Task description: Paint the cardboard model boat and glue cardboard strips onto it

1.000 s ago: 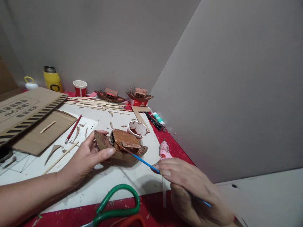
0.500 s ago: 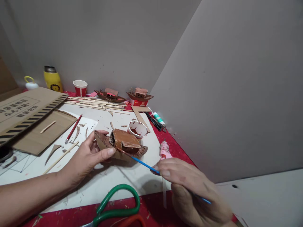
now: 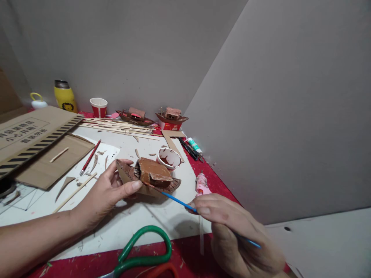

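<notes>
My left hand (image 3: 113,189) is closed on the left end of a cardboard model boat (image 3: 158,173), its thumb along the near side. The boat's cabin roof is coated in brown paint, while the outer hull is bare cardboard. Between the fingers of my right hand (image 3: 232,227) is a thin blue paintbrush (image 3: 179,201). Its brown-stained tip touches the boat near the cabin's lower edge, close to my left thumb. Just behind the boat stands a white paper cup (image 3: 169,157) smeared inside with brown paint.
Green-handled scissors (image 3: 145,247) lie at the near edge. A pink glue gun (image 3: 202,183) is on the right. Two finished-looking model boats (image 3: 136,116) stand at the back beside wooden sticks (image 3: 116,126). Cardboard sheets (image 3: 37,135), a red pencil (image 3: 90,157) and scraps lie left.
My right hand and the paintbrush have shifted very slightly to the right. The boat and my left hand stay almost still.
</notes>
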The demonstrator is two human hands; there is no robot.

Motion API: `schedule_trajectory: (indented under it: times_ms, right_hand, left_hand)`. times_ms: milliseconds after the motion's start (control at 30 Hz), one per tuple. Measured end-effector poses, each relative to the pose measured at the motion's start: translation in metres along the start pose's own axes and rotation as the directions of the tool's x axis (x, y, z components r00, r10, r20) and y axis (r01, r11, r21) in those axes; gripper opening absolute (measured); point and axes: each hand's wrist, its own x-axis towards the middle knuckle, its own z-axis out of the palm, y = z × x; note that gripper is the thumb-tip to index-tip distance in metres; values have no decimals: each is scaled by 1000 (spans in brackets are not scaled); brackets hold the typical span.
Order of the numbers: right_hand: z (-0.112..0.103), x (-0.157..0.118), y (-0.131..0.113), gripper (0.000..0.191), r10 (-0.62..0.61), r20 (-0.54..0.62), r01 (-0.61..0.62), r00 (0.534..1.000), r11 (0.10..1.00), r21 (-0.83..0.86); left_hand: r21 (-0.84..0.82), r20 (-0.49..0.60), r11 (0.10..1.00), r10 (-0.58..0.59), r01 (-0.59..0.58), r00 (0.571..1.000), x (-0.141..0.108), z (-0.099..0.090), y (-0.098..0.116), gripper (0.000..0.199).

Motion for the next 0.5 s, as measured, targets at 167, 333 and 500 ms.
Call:
schedule_trajectory:
  times_ms: [167, 333, 500]
  right_hand:
    - [-2, -8, 3, 29, -33, -13, 33, 999, 999, -16]
    - [-6, -6, -1, 27, -81, 63, 87, 995, 991, -105]
    - [-9, 2, -6, 20, -96, 135, 108, 986, 990, -87]
  left_hand:
    - [-19, 10, 1000, -5, 6, 1000, 1, 1, 2, 58]
    - [-22, 21, 1000, -6, 6, 1000, 1, 0, 1, 57]
    - [-27, 20, 1000, -11, 12, 1000, 2, -1, -1, 57]
